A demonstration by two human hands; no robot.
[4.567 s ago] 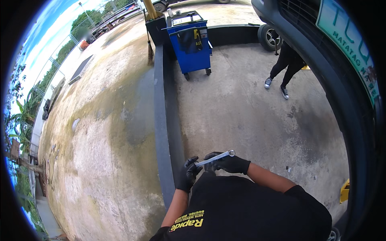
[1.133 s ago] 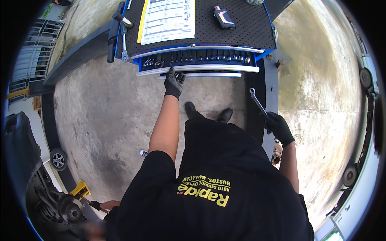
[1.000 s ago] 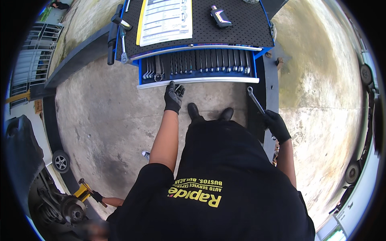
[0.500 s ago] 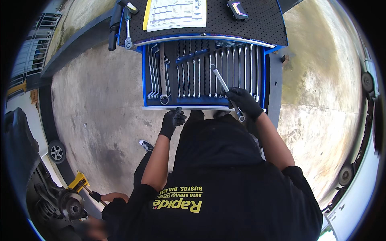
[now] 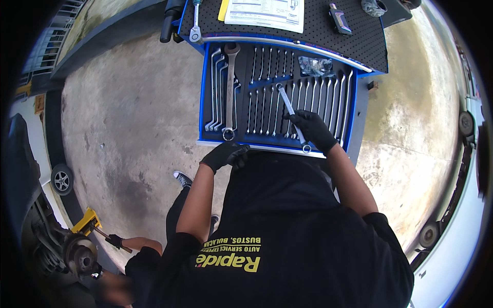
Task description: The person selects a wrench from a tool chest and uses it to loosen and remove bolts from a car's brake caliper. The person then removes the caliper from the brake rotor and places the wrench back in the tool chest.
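Note:
My right hand [image 5: 314, 130], in a black glove, is closed round a silver double-ended ring spanner [image 5: 287, 101]. The spanner slants over the right half of the open blue tool drawer [image 5: 201, 110], one ring toward the back, the other near the front edge. At the front left, my gloved left hand [image 5: 226, 155] has its fingers curled at the drawer's front edge. Just beyond it lies a large combination spanner [image 5: 230, 87], ring end nearest me. Offset ring spanners [image 5: 213, 95] lie left of it. Several slim spanners [image 5: 328, 105] fill the right side in rows.
A small plastic bag [image 5: 315, 66] lies at the drawer's back. On the cabinet's black top [image 5: 313, 23] are a paper form [image 5: 264, 13], a ratchet [image 5: 195, 23] and a black device [image 5: 339, 20]. At lower left, a co-worker's gloved hand [image 5: 114, 241] holds a handle beside a brake disc [image 5: 81, 257].
The drawer stands further out, and the plastic bag at its back shows more. My left hand has moved with its front edge. The spanner stays in my right hand. The view has shifted.

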